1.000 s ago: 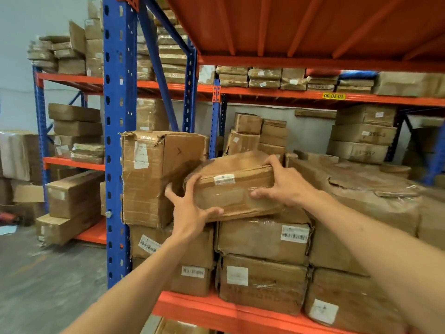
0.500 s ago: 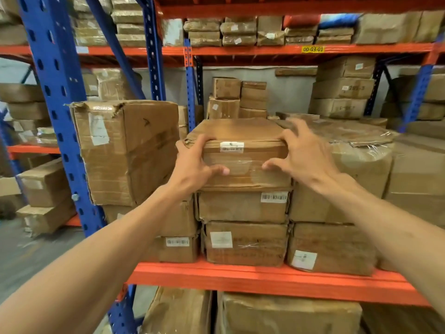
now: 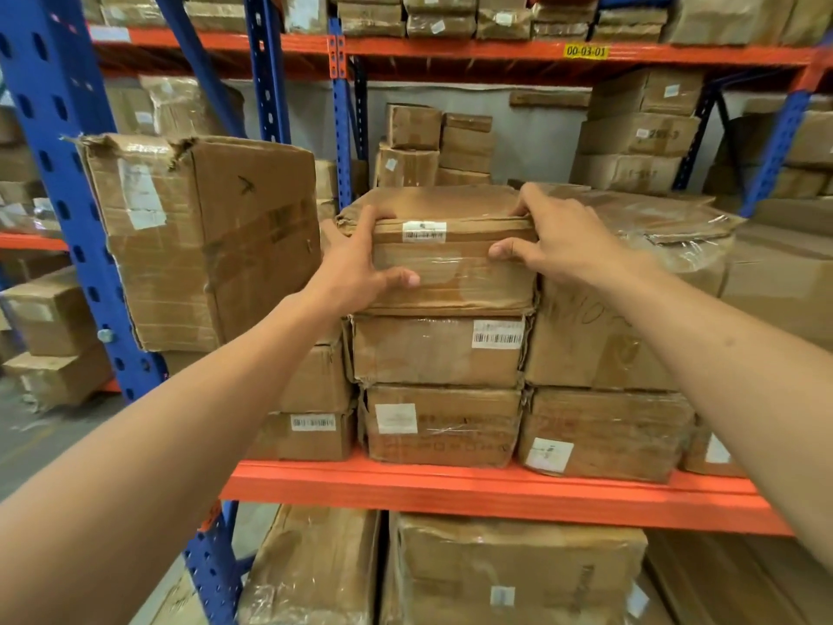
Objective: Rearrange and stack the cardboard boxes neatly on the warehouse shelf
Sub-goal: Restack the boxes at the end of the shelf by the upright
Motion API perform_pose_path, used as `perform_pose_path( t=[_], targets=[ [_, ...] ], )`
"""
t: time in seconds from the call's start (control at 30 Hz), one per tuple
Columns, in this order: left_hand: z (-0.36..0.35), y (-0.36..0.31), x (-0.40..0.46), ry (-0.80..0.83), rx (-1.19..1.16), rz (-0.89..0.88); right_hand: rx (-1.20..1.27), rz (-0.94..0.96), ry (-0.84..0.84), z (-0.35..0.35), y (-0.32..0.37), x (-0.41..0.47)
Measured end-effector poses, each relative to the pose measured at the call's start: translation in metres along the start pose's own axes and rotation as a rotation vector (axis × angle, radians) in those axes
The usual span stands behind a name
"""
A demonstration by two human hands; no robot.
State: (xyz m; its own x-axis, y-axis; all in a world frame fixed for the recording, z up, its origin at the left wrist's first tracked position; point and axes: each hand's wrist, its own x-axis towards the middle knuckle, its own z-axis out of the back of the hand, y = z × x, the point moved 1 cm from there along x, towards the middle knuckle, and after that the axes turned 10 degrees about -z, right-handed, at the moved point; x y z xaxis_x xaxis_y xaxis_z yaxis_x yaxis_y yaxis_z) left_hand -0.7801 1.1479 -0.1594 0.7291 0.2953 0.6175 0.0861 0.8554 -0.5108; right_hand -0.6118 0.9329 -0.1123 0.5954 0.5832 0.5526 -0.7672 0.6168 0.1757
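Note:
A flat taped cardboard box with a small barcode label lies level on top of the middle stack, above two more boxes on the orange shelf. My left hand clasps its left front corner, thumb on the front face and fingers over the top edge. On the right front corner rests my right hand, fingers over the top, thumb on the front. A large battered box stands to the left, overhanging the boxes under it.
A blue upright post stands at the left of the bay. Plastic-wrapped boxes fill the right side. More boxes sit at the back, on the shelf above and on the level below. Grey floor lies to the left.
The box was tilted in the air between my hands a second ago; now it lies flat on the middle stack. The view has dropped and moved closer.

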Motion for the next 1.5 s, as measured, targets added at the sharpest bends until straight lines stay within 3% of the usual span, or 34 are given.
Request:
perform_pose_path(
  t=[0.13,0.4,0.47,0.57,0.7,0.9,1.07,1.33,1.5],
  targets=[
    [0.005,-0.008,-0.005,0.061,0.091,0.07,0.021,-0.04,0.054,0.002,0.008,-0.003],
    [0.027,-0.01,-0.05,0.139,0.237,0.182,-0.186,-0.006,0.17,0.021,0.015,-0.004],
    [0.04,-0.004,-0.071,0.094,0.222,0.172,-0.212,0.012,0.179,0.024,0.013,-0.003],
    [0.062,0.007,-0.102,-0.106,0.225,0.168,-0.182,0.027,0.152,0.028,0.018,-0.003],
    [0.085,0.021,-0.135,-0.349,0.28,0.341,-0.075,0.115,0.152,0.032,0.064,-0.008],
    [0.121,0.047,-0.153,-0.36,0.234,0.58,0.036,0.28,0.183,0.026,0.169,-0.008],
    [0.146,0.069,-0.145,-0.278,0.159,0.54,0.061,0.386,0.205,0.019,0.264,0.01],
    [0.154,0.109,-0.12,-0.164,0.1,0.44,0.026,0.368,0.184,-0.01,0.371,0.048],
    [0.14,0.122,-0.115,-0.244,0.175,0.375,-0.299,0.442,0.128,-0.034,0.39,0.045]
  ],
)
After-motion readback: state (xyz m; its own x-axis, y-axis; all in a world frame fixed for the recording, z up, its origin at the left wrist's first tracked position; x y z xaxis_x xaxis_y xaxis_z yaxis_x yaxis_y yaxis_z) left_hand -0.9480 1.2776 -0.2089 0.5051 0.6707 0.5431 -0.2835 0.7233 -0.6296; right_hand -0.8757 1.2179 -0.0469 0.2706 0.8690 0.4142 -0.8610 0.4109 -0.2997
